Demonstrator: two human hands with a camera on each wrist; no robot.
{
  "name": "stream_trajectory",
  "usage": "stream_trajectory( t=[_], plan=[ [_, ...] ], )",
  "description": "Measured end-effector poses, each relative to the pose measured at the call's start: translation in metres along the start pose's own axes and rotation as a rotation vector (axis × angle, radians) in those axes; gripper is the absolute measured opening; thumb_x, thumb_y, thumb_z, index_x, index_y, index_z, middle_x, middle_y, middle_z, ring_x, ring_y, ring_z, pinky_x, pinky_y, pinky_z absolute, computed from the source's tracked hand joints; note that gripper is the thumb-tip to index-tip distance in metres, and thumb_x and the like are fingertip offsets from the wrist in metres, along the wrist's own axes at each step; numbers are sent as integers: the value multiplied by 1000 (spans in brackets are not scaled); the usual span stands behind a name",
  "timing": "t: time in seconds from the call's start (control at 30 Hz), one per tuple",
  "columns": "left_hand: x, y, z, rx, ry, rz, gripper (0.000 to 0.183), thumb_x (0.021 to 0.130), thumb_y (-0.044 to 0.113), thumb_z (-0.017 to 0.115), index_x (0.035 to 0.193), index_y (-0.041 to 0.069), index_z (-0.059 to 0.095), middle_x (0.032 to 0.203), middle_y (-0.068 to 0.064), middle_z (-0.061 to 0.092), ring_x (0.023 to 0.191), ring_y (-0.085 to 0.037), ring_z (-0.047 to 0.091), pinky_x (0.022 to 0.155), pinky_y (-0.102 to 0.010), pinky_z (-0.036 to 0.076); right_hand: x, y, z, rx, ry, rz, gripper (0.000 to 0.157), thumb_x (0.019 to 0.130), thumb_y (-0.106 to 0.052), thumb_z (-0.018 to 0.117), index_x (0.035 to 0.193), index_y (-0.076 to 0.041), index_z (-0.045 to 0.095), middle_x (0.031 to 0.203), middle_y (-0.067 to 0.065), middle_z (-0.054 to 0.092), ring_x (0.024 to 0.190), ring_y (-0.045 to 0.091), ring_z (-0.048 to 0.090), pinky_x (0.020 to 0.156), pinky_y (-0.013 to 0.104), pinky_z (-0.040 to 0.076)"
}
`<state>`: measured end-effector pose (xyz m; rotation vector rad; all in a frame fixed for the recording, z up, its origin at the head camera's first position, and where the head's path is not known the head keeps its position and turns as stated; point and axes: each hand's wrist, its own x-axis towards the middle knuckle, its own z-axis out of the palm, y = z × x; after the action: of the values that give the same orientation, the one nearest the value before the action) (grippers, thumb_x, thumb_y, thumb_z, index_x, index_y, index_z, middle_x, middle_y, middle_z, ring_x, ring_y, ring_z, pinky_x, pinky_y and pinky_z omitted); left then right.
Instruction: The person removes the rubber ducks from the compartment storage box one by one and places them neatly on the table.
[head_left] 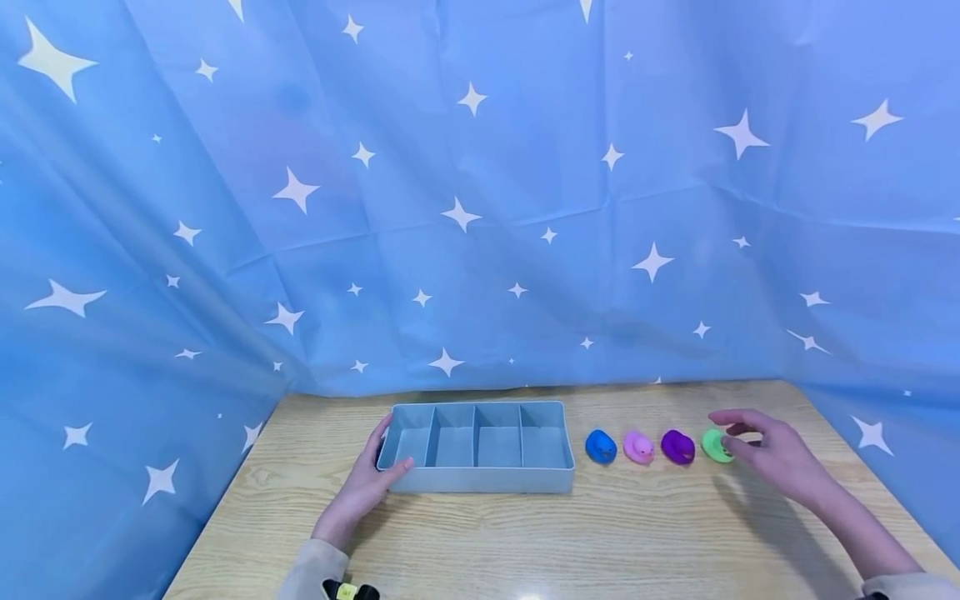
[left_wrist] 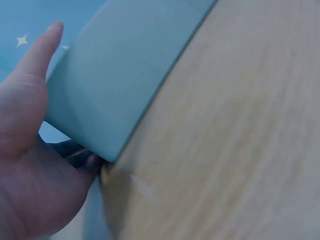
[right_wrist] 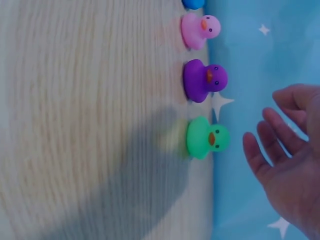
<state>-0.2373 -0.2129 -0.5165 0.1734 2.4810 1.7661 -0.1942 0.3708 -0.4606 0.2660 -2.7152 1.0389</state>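
Observation:
A grey-blue tray (head_left: 487, 480) with several compartments in a row sits on the table. My left hand (head_left: 363, 485) grips its left end, thumb at the front rim and fingers along the side wall. In the left wrist view, the tray's outer wall (left_wrist: 115, 75) fills the space beside that thumb. To the tray's right stand small rubber ducks in a row: blue (head_left: 601, 447), pink (head_left: 638, 447), purple (head_left: 678, 447) and green (right_wrist: 199, 137). Over the green duck hovers my right hand (head_left: 776, 454), its fingers loosely bent and apart from the duck.
The wooden table (head_left: 600, 533) ends at a blue star-patterned curtain (head_left: 480, 317) behind and on both sides. The tray's back wall is near the curtain. A shadow from the right arm falls across the wood.

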Motion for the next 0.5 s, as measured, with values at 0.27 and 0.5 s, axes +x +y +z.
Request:
stream_trajectory(
  t=[0.27,0.5],
  plan=[
    [-1,21,-6,59,15,39,64,107,30,57,160,4,30,159,-34,28,147,-52,27,117,-63,27,9,-10,-1,5,-20,11,35,99,-8,66,131,5,63,122,24,66,93,-12,53,72,22,56],
    [1,37,-8,270,51,94,68,105,37,60,156,0,36,160,-29,30,147,-49,27,115,-64,29,13,-24,6,-1,32,-38,38,95,-3,69,132,4,63,127,26,63,101,-4,54,75,16,53]
  ],
)
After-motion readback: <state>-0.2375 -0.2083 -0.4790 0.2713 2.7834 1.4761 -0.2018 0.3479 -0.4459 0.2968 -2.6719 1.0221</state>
